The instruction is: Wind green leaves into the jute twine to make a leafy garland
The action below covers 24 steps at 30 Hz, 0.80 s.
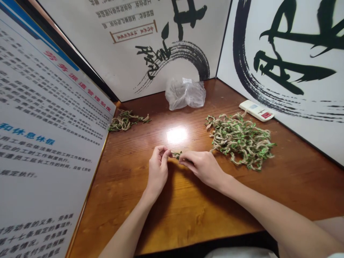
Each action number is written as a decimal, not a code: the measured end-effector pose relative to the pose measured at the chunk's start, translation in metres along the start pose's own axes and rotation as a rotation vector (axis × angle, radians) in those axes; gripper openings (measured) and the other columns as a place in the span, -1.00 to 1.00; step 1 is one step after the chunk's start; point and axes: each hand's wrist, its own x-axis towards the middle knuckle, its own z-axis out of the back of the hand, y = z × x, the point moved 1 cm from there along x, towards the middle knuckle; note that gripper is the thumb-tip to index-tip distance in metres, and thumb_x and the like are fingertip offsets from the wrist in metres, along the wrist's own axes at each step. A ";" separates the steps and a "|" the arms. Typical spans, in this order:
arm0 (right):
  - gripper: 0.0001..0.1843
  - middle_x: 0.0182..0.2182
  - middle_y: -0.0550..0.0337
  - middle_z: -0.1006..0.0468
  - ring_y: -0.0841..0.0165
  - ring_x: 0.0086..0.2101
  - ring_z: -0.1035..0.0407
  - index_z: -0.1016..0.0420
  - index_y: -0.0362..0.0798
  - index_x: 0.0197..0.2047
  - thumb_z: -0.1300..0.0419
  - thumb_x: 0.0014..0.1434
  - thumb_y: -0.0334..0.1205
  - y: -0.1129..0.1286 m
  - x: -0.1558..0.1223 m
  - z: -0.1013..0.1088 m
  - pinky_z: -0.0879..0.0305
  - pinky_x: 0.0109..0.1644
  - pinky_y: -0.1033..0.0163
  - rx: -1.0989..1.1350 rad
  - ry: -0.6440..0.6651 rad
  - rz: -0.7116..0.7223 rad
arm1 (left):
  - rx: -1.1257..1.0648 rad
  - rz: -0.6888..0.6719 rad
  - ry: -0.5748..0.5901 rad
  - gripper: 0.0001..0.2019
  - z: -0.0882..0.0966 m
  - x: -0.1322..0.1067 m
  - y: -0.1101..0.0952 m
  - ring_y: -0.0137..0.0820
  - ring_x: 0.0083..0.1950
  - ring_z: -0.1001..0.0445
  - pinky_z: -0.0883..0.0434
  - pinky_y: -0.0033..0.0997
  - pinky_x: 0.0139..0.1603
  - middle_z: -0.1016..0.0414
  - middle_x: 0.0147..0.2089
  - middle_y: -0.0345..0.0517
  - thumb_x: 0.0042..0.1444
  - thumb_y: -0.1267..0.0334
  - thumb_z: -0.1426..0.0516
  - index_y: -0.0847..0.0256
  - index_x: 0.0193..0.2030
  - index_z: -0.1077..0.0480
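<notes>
Left of the string pile point(243, 141), a leafy string point(176, 154) is held in the grip of left hand point(159, 165) and right hand point(202, 164).

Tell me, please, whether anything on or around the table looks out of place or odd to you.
The back board does: its writing is upside down. Otherwise, nothing stands out: the large pile at right and small pile at left look loose, but not spilled.
</notes>
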 end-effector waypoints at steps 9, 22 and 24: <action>-0.74 -0.33 0.18 -0.62 0.28 -0.39 -0.49 -0.48 0.01 -0.01 -0.18 0.25 -0.14 0.002 0.004 0.004 -0.19 -0.32 0.27 0.049 -0.048 -0.280 | -0.221 0.187 -0.049 -0.74 0.004 0.006 0.006 -0.47 -0.35 -0.47 -0.40 -0.49 -0.26 -0.47 -0.40 -0.16 0.07 0.12 -0.19 0.27 -0.28 -0.29; -0.82 -0.28 0.16 -0.63 0.30 -0.30 -0.51 -0.59 -0.04 -0.23 -0.18 0.26 -0.19 -0.009 0.006 0.014 -0.28 -0.19 0.28 0.080 -0.130 -0.167 | 0.062 -0.064 0.032 -0.85 0.013 0.008 -0.004 -0.40 -0.17 -0.51 -0.45 -0.42 -0.13 -0.48 -0.20 -0.06 0.15 0.21 -0.13 0.26 -0.27 -0.32; -0.83 -0.28 0.18 -0.63 0.32 -0.30 -0.51 -0.59 -0.04 -0.22 -0.18 0.25 -0.20 -0.010 0.006 0.014 -0.29 -0.20 0.30 0.083 -0.147 -0.137 | 0.105 -0.150 0.107 -0.82 0.012 0.005 -0.007 -0.35 0.04 -0.46 -0.43 -0.35 0.02 -0.43 0.04 0.03 0.18 0.24 -0.11 0.23 -0.11 -0.33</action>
